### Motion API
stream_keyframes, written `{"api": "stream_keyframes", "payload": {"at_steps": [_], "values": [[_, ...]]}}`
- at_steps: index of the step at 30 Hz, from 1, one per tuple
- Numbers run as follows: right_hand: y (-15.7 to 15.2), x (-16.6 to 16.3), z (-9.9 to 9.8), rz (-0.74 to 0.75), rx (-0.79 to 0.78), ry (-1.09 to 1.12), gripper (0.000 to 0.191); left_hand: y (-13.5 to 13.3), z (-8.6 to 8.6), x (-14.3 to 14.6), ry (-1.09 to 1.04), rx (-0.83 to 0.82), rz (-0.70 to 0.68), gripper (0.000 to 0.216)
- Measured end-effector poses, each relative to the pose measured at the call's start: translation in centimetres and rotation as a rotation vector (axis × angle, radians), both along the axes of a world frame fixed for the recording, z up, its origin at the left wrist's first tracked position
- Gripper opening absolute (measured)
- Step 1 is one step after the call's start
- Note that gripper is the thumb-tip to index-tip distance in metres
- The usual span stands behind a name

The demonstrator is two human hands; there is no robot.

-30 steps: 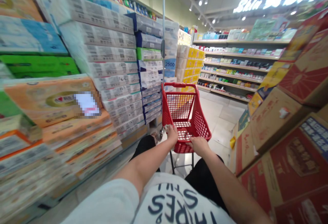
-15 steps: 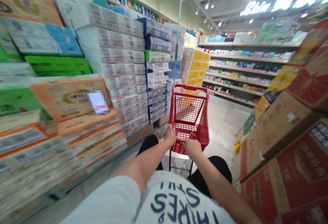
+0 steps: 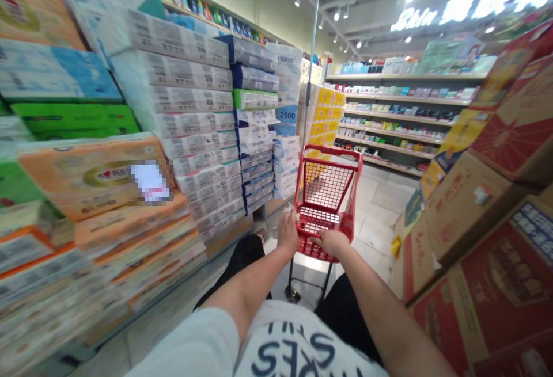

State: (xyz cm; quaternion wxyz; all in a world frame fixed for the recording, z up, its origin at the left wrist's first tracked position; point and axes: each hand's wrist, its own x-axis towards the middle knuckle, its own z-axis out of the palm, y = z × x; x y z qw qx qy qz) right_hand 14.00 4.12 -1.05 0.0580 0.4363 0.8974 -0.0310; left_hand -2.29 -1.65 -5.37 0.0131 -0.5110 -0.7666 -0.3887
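Note:
A red plastic shopping cart [image 3: 330,190] stands in the aisle right in front of me, its basket empty as far as I can see. Both hands grip the near handle of the cart. My left hand [image 3: 287,232] is closed on the handle's left end. My right hand [image 3: 333,243] is closed on the handle's right part. My forearms reach forward over my dark trousers and white printed shirt.
Stacks of packaged tissue [image 3: 190,112] fill the shelves on the left. Red and brown cardboard boxes [image 3: 488,204] are piled close on the right. Stocked shelves [image 3: 389,124] cross the far end. A thin metal pole [image 3: 313,49] rises behind the cart. Tiled floor [image 3: 375,210] runs ahead.
The cart has rolled forward and a little to the right along the aisle with both hands still on its handle. The tissue stacks on the left have slid past.

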Motion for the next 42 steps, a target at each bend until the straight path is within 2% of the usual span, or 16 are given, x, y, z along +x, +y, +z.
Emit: {"api": "stream_keyframes", "payload": {"at_steps": [3, 6, 11, 14, 19, 26, 31, 35, 40, 42], "values": [[-0.3, -0.2, 0.2, -0.016, -0.024, 0.027, 0.058, -0.5, 0.2, 0.1, -0.029, -0.049, -0.147, 0.066], [-0.6, -0.4, 0.5, -0.019, -0.026, 0.040, 0.053, -0.6, 0.5, 0.0, -0.107, -0.107, -0.165, 0.075], [-1.0, -0.7, 0.3, -0.007, -0.028, 0.055, 0.051, -0.1, 0.0, 0.0, -0.099, -0.092, -0.256, 0.065], [-1.0, -0.8, 0.2, -0.017, -0.024, 0.073, 0.050, 1.1, 0.1, -0.2, -0.140, -0.081, -0.226, 0.059], [-0.9, -1.1, 0.3, -0.046, -0.025, 0.075, 0.050, 3.1, 1.6, -0.6, -0.261, -0.144, -0.111, 0.054], [-0.3, -0.6, 0.5, -0.060, -0.012, 0.069, 0.060, 1.7, 1.2, -0.1, -0.170, -0.182, -0.172, 0.050], [-0.1, 0.8, 0.6, -0.075, 0.019, 0.053, 0.075, 1.8, 1.8, 0.3, -0.077, -0.201, -0.223, 0.028], [0.0, 1.5, 0.6, -0.052, 0.038, 0.066, 0.079, 3.2, 2.0, 0.9, -0.140, -0.200, -0.173, 0.036], [0.3, 1.6, 0.6, -0.090, 0.016, 0.116, 0.084, 4.1, 0.9, 1.3, -0.213, -0.118, -0.153, 0.047], [0.4, 1.5, 0.6, -0.134, -0.008, 0.128, 0.085, 4.1, 0.6, 1.4, -0.255, -0.080, -0.101, 0.054]]}}
